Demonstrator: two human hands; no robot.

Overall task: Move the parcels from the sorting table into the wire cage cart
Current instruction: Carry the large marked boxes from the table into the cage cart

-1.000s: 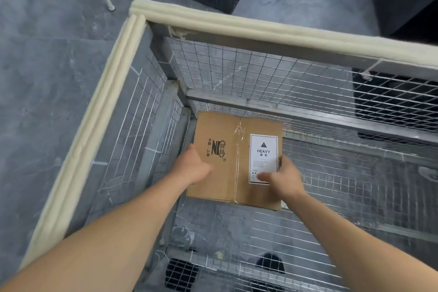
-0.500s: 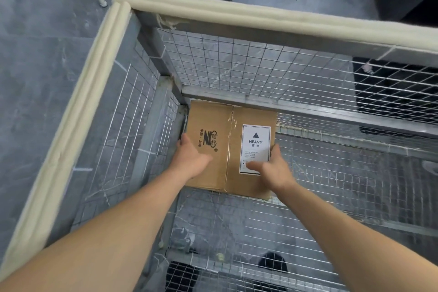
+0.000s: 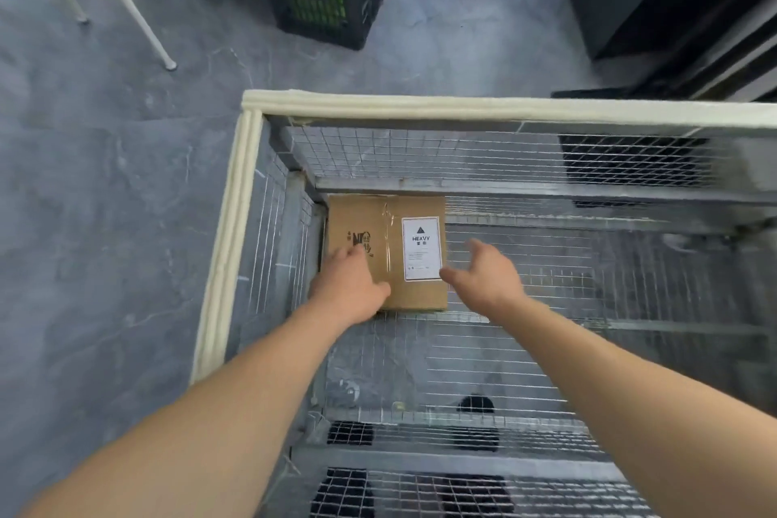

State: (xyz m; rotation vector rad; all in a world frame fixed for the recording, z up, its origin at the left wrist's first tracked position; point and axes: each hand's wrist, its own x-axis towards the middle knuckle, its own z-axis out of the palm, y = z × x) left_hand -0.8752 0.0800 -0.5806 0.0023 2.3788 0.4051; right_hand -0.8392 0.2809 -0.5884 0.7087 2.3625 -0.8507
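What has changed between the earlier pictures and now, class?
The right hand let go of the parcel and moved off to its right, fingers spread. The parcel settled into the far left corner of the wire cage cart. The left hand stays on it, label still up.

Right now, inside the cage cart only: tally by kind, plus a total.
Cardboard parcel: 1
White HEAVY label on it: 1
Hands: 2, left hand and right hand
Total: 4
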